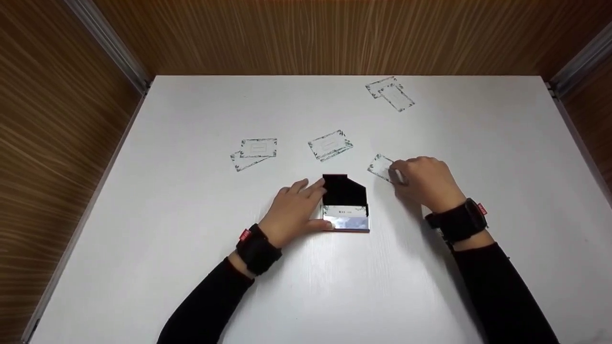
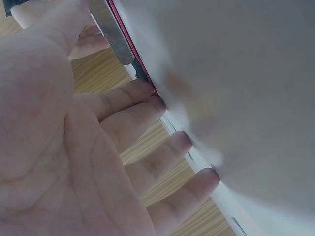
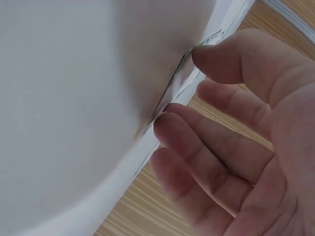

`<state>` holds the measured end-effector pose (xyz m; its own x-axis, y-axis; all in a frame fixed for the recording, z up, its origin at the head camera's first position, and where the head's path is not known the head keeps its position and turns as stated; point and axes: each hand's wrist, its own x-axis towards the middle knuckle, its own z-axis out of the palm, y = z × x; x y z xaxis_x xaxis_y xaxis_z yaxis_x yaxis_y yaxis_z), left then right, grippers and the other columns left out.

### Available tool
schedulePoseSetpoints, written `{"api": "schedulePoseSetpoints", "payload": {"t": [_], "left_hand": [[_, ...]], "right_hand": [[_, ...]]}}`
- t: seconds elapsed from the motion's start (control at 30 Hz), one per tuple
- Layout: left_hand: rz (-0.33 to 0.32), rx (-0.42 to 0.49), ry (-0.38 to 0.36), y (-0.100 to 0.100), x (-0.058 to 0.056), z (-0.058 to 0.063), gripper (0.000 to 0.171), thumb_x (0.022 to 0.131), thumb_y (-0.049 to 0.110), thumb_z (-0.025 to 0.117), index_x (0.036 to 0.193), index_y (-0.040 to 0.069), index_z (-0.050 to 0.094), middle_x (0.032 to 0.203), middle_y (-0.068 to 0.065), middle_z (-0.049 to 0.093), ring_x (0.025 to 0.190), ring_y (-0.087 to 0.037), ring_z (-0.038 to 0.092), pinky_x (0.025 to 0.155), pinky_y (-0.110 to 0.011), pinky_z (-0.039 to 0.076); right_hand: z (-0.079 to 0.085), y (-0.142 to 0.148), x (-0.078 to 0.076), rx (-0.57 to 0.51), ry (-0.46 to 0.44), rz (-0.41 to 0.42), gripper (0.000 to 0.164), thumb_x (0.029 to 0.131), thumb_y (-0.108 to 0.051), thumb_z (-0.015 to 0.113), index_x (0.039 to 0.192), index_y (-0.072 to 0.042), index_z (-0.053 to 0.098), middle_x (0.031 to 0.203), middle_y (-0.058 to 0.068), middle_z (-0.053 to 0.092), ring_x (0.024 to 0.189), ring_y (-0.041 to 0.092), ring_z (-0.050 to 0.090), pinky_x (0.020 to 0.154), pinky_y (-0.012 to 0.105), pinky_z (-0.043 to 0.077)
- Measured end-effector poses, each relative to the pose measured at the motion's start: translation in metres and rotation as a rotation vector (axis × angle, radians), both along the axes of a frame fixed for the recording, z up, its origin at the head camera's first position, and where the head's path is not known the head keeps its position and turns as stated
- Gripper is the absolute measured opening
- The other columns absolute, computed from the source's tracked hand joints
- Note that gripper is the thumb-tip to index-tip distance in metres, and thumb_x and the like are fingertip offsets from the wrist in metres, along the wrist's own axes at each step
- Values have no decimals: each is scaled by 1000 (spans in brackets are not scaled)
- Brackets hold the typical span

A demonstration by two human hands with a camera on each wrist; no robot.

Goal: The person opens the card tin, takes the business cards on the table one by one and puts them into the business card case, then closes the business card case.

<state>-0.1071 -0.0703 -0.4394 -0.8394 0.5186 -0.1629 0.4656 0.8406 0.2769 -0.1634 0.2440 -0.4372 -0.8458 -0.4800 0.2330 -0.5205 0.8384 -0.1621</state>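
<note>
A business card case lies open on the table, its black inside facing up. In its shiny front pocket sits a white card with a leafy green border. My left hand rests at the case's left side, thumb on the near corner and index fingertip by the black lid; its fingers look fairly straight in the left wrist view. To the right of the case, my right hand pinches a leaf-bordered card between thumb and fingers. In the right wrist view that card bends up between them.
Overlapping cards lie to the left, and more cards lie just beyond the case. Another overlapping pair of cards is near the far edge. Wood-grain panels border the white table.
</note>
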Motion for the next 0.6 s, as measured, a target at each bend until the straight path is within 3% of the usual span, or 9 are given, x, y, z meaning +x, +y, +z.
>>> {"api": "schedulePoseSetpoints", "payload": {"t": [0.23,0.43,0.6], "left_hand": [[-4,-1,10,1,-1,0,89,84,68,63,151,13,42,164,0,29,148,-31,30,112,-54,35],[-8,-8,3,1,-1,0,89,85,68,62,152,13,41,164,0,27,149,-31,28,113,-55,33],[-1,-2,-2,1,0,0,89,85,68,62,152,14,41,164,1,27,149,-31,28,113,-55,33]], "right_hand": [[1,0,0,17,32,19,21,79,-2,72,98,-10,75,55,-3,49,53,22,48,46,41,44],[3,2,1,29,-44,-9,22,74,4,70,89,-12,72,62,-1,51,62,21,49,51,36,40],[3,1,0,3,6,16,22,76,10,63,85,-8,70,58,-1,44,56,20,41,49,35,37]]}}
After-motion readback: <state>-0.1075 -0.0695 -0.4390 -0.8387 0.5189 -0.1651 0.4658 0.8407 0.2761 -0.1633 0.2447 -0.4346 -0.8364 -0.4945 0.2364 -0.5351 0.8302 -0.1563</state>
